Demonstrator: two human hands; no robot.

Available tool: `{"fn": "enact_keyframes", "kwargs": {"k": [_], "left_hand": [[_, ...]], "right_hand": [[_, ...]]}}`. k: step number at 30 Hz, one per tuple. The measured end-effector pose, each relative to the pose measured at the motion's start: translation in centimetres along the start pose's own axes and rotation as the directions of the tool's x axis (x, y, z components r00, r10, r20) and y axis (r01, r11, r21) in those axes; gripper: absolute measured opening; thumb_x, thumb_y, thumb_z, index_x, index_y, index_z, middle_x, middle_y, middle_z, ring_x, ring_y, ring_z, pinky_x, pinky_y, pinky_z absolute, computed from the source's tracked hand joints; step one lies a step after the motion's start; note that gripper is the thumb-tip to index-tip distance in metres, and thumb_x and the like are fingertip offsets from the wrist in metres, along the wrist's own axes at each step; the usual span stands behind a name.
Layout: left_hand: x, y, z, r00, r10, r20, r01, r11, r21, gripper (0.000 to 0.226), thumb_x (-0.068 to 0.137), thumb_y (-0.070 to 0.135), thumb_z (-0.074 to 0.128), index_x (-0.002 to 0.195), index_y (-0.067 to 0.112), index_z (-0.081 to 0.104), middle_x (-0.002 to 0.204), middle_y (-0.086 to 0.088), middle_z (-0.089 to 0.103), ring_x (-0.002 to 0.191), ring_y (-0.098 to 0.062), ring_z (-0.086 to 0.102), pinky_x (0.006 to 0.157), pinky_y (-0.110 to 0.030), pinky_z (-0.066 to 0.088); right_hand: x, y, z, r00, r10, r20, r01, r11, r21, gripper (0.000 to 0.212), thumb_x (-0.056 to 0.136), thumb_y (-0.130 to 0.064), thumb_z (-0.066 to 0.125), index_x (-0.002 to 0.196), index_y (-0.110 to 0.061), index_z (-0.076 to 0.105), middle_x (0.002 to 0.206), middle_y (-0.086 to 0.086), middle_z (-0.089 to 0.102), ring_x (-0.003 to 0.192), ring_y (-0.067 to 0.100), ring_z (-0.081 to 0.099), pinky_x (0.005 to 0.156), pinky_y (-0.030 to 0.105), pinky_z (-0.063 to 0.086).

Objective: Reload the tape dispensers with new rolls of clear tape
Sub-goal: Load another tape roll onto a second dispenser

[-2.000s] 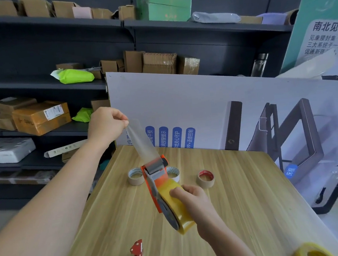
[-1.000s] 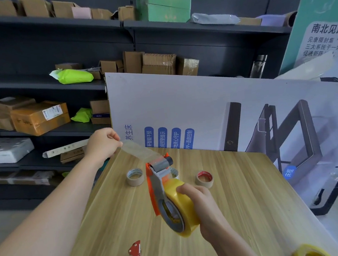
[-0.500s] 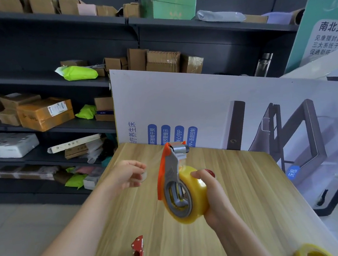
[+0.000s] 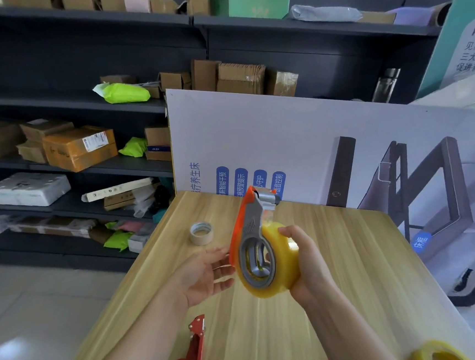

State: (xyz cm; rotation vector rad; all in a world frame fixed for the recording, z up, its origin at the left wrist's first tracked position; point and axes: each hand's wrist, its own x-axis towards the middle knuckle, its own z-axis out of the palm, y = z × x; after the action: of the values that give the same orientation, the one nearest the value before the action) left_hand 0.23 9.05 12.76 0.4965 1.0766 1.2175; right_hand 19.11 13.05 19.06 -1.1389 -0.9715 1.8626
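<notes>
My right hand (image 4: pixel 306 262) grips an orange and grey tape dispenser (image 4: pixel 249 230) by its loaded roll of yellowish clear tape (image 4: pixel 278 262), holding it upright above the wooden table (image 4: pixel 356 298). My left hand (image 4: pixel 204 271) is open, palm up, with its fingertips reaching the dispenser's orange edge. A red dispenser (image 4: pixel 188 356) lies near the table's front edge. Another yellowish tape roll (image 4: pixel 438 353) sits at the bottom right corner. An empty cardboard tape core (image 4: pixel 201 233) lies flat farther back on the left.
A large printed board (image 4: pixel 328 143) leans against the table's far edge. Dark shelves (image 4: pixel 80 107) with cardboard boxes and green bags stand behind and to the left. The floor (image 4: pixel 41 312) lies left of the table.
My left hand let go of the pulled-out tape strip and dropped to the dispenser's side with fingers open. My right hand turned the dispenser upright. The view shifted left.
</notes>
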Motion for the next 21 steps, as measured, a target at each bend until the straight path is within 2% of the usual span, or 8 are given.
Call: {"fn": "enact_keyframes", "kwargs": {"k": [5, 8, 10, 12, 15, 18, 21], "left_hand": [[-1.3, -2.0, 1.6, 0.999, -0.018, -0.038, 0.011, 0.987, -0.163, 0.021, 0.078, 0.026, 0.066, 0.096, 0.015, 0.069, 0.086, -0.007, 0.066, 0.077, -0.018, 0.061, 0.069, -0.034, 0.052], [-1.9, -3.9, 2.9, 0.995, -0.004, -0.095, -0.022, 0.963, -0.267, 0.016, 0.079, 0.031, 0.067, 0.083, 0.017, 0.074, 0.087, -0.008, 0.070, 0.085, -0.021, 0.060, 0.081, -0.038, 0.046], [-2.3, -5.2, 3.8, 0.990, 0.019, -0.139, -0.062, 0.948, -0.311, 0.019, 0.086, 0.033, 0.063, 0.081, 0.019, 0.074, 0.089, -0.007, 0.071, 0.089, -0.020, 0.059, 0.085, -0.039, 0.043], [-2.5, -6.5, 4.7, 0.976, 0.071, -0.207, -0.127, 0.954, -0.271, 0.015, 0.092, 0.029, 0.059, 0.092, 0.019, 0.070, 0.089, -0.002, 0.069, 0.088, -0.017, 0.058, 0.082, -0.036, 0.041], [-2.2, -8.3, 5.4, 0.919, 0.177, -0.353, -0.221, 0.971, -0.089, 0.018, 0.091, 0.020, 0.061, 0.105, 0.013, 0.069, 0.090, -0.002, 0.069, 0.087, -0.017, 0.056, 0.076, -0.034, 0.038], [-2.0, -9.7, 5.6, 0.861, 0.208, -0.464, -0.238, 0.971, -0.005, 0.023, 0.090, 0.015, 0.062, 0.108, 0.003, 0.069, 0.101, -0.012, 0.070, 0.092, -0.021, 0.058, 0.075, -0.033, 0.040], [-2.0, -10.7, 5.6, 0.858, 0.207, -0.470, -0.219, 0.975, 0.029, 0.019, 0.093, 0.011, 0.056, 0.098, 0.003, 0.072, 0.090, -0.010, 0.070, 0.083, -0.021, 0.058, 0.069, -0.030, 0.041]], "right_hand": [[-0.3, 0.0, -0.5, 1.000, 0.005, -0.023, -0.005, 1.000, -0.020, 0.044, 0.075, -0.038, 0.069, 0.112, -0.014, 0.062, 0.106, 0.019, 0.072, 0.093, 0.036, 0.070, 0.088, 0.053, 0.054], [-0.7, 0.2, -0.9, 1.000, 0.015, -0.015, -0.015, 1.000, -0.009, 0.034, 0.079, -0.035, 0.067, 0.106, -0.015, 0.062, 0.102, 0.016, 0.071, 0.091, 0.035, 0.069, 0.090, 0.053, 0.053], [-0.9, 0.4, -1.2, 1.000, 0.027, -0.004, -0.027, 1.000, 0.008, 0.023, 0.082, -0.032, 0.065, 0.098, -0.016, 0.062, 0.096, 0.015, 0.069, 0.085, 0.033, 0.067, 0.089, 0.051, 0.052], [-1.3, 0.6, -1.5, 0.999, 0.043, 0.005, -0.043, 0.999, 0.026, 0.013, 0.084, -0.028, 0.063, 0.090, -0.017, 0.060, 0.088, 0.013, 0.066, 0.078, 0.031, 0.065, 0.082, 0.048, 0.053], [-1.7, 1.3, -2.0, 0.998, 0.064, 0.027, -0.066, 0.996, 0.061, 0.007, 0.085, -0.023, 0.061, 0.083, -0.017, 0.058, 0.080, 0.011, 0.063, 0.070, 0.029, 0.062, 0.071, 0.041, 0.051], [-2.2, 2.4, -2.3, 0.994, 0.095, 0.048, -0.099, 0.993, 0.069, 0.020, 0.084, -0.025, 0.061, 0.100, -0.013, 0.062, 0.097, 0.017, 0.068, 0.080, 0.033, 0.066, 0.074, 0.043, 0.053], [-2.3, 3.3, -2.8, 0.991, 0.132, 0.030, -0.134, 0.988, 0.075, 0.040, 0.083, -0.026, 0.063, 0.119, -0.008, 0.060, 0.117, 0.022, 0.067, 0.093, 0.036, 0.067, 0.078, 0.046, 0.055]]}}
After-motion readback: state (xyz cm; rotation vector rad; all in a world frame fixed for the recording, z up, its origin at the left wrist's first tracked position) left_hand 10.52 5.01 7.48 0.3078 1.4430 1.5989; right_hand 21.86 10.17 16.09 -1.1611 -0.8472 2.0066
